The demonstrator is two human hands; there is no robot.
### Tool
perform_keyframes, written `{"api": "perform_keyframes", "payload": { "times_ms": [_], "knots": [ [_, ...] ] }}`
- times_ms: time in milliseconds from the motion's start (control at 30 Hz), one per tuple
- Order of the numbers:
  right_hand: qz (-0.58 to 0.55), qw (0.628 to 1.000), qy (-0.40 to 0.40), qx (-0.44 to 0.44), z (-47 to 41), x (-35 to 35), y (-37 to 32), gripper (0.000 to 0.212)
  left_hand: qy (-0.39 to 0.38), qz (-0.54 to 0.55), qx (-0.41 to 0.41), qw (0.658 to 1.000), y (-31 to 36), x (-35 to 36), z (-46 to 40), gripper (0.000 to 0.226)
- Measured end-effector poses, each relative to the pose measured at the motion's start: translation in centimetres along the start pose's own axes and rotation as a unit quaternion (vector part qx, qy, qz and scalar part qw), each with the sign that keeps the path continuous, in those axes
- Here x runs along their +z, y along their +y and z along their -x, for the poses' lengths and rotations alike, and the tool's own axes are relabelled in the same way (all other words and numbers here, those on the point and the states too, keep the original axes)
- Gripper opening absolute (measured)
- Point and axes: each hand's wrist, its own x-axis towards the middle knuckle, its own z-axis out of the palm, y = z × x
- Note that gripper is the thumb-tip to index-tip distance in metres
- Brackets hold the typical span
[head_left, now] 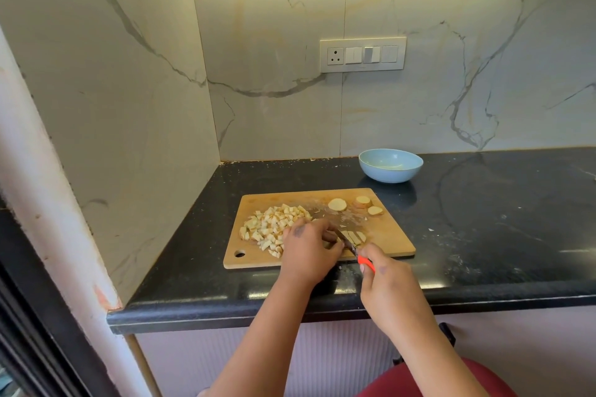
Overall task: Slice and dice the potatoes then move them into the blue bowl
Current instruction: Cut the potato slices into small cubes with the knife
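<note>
Many diced potato cubes [274,229] are heaped at board [387,235] left. Slice [353,237] is pinned by curled left hand [306,251] fingers; knife [350,243] is gripped by right hand [387,287] w/ blade v. near fingertips — nick risk. Three slices [337,204] wait nr empty blue bowl [390,165].

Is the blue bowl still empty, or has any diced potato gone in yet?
Empty as far as shows: the blue bowl has a bare pale inside, while the diced potato lies piled on the cutting board.

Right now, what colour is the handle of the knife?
Bright orange-red, on the knife handle in the right hand; head view.
</note>
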Motion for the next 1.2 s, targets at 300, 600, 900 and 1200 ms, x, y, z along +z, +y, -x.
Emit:
{"api": "perform_keyframes", "payload": {
  "times_ms": [300,600,900,1200],
  "knots": [
    [0.048,0.994,-0.076,0.056,-1.2,-0.1,-1.3,0.036,0.007,-0.017,0.001,1.000,-0.3,0.4,-0.2,0.018],
    [-0.003,0.993,-0.105,0.059,0.2,-3.1,0.6,0.020,0.009,-0.025,-0.002,1.000,-0.1,0.3,0.0,0.018],
    [-0.068,0.985,-0.143,0.070,-1.9,-8.3,2.8,0.010,0.024,-0.029,0.009,0.999,0.0,0.3,0.0,0.013],
    [-0.234,0.971,0.039,0.036,-7.3,-1.7,4.7,0.012,0.056,0.005,0.010,0.998,0.3,-0.1,0.1,0.025]
  ]
}}
